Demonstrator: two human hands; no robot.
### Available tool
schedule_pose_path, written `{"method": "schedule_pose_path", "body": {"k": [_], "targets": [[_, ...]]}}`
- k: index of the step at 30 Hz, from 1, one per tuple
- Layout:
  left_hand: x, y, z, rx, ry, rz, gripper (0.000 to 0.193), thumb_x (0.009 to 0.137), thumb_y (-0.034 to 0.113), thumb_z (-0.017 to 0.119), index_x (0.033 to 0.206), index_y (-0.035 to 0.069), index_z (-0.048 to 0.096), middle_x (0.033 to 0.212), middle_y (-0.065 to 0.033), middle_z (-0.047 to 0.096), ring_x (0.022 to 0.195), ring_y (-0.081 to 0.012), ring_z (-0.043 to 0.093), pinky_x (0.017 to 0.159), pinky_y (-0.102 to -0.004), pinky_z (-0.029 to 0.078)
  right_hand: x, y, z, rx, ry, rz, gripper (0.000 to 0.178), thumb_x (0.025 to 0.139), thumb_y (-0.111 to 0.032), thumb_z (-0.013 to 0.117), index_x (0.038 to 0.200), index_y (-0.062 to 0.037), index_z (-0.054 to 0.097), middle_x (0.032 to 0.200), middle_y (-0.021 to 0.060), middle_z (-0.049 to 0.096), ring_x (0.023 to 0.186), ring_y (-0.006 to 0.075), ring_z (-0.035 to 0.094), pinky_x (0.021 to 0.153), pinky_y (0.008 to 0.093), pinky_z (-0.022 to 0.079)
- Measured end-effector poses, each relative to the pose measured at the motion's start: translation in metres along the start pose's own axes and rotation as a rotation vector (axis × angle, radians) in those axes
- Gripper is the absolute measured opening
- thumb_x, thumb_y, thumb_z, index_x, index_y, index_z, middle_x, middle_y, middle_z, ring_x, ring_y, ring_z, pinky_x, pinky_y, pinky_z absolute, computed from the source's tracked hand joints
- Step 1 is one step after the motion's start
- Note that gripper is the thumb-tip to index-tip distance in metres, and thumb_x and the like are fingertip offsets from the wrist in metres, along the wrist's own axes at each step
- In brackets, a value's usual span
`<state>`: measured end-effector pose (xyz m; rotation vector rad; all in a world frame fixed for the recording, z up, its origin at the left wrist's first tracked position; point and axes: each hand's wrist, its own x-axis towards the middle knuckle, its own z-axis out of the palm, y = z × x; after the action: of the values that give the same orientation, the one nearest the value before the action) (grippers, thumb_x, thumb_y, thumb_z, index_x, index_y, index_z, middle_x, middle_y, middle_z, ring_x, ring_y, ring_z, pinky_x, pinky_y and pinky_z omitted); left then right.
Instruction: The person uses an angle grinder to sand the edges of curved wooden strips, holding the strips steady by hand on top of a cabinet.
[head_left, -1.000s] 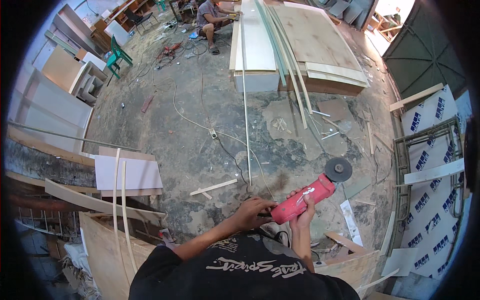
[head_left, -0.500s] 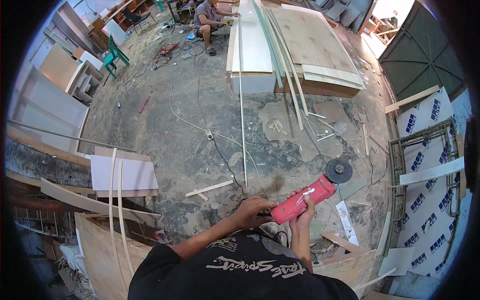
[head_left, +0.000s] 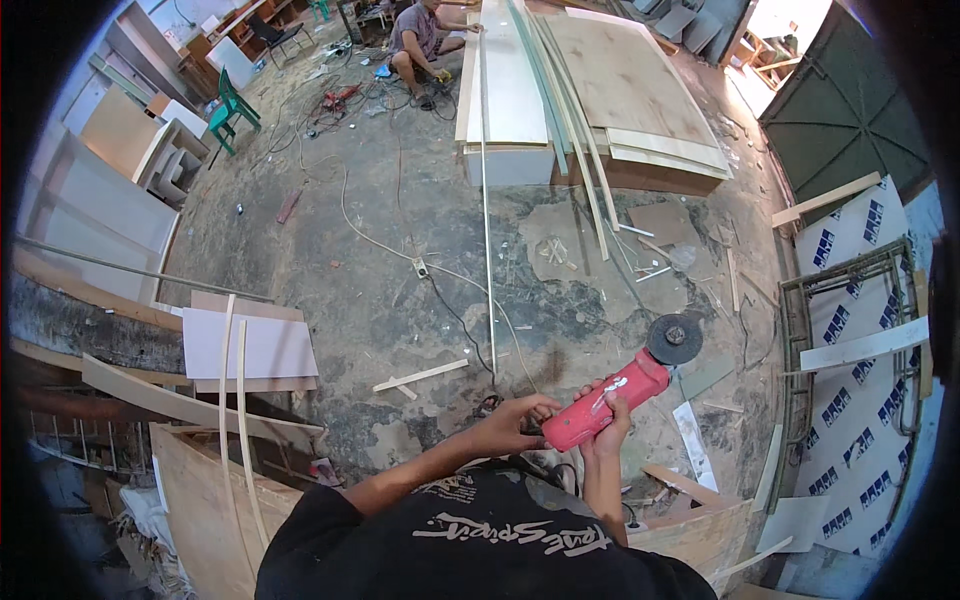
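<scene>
My right hand is wrapped around the body of a red angle grinder. The tool slants up to the right, and its dark round disc points away from me. By the rear end of the grinder is my left hand, its thumb and fingers parted with a gap between them. I cannot tell whether its fingertips touch the casing. Below the grinder, part of a dark cable shows against my shirt.
A long thin strip runs from the board stack down to the floor ahead. Cords with a socket box cross the floor. Another person squats by the stack. Wood offcuts lie nearby; leaning panels stand right.
My left hand's fingers have opened away from the grinder's rear end. The grinder has barely moved. The other person's hand with a yellow thing has come down from the boards toward the floor.
</scene>
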<state>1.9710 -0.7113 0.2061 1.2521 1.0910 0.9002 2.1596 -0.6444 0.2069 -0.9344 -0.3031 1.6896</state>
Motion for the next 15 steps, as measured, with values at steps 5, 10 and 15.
{"method": "schedule_pose_path", "body": {"k": [5,10,15], "targets": [[0.002,-0.01,0.003,-0.135,-0.094,0.025,0.055,0.086,0.013,0.08,0.135,0.003,0.057,0.121,-0.0059,0.066,0.113,-0.0151,0.06,0.102,-0.0336,0.047,-0.005,-0.002,0.005,-0.035,-0.046,0.065,0.042,0.085,-0.017,0.064,0.123,-0.0038,0.052,0.099,0.0114,0.064,0.092,0.0268,0.065,0.086,0.0444,0.056],[0.002,-0.018,0.008,-0.32,-0.132,-0.104,0.056,0.089,0.013,0.078,0.138,0.003,0.052,0.124,-0.0067,0.064,0.117,-0.0158,0.059,0.106,-0.0342,0.045,0.001,0.003,0.001,-0.003,-0.009,0.082,0.041,0.085,-0.016,0.063,0.122,-0.0037,0.052,0.099,0.0114,0.064,0.091,0.0271,0.064,0.084,0.0432,0.056],[0.004,-0.009,0.004,-0.206,-0.163,-0.133,0.053,0.089,0.008,0.076,0.136,0.002,0.051,0.119,-0.0084,0.061,0.119,-0.0163,0.058,0.107,-0.0332,0.045,0.005,0.012,-0.012,0.009,0.026,0.079,0.039,0.085,-0.016,0.064,0.121,-0.0035,0.053,0.097,0.0117,0.064,0.09,0.0276,0.065,0.084,0.0423,0.056]]}}
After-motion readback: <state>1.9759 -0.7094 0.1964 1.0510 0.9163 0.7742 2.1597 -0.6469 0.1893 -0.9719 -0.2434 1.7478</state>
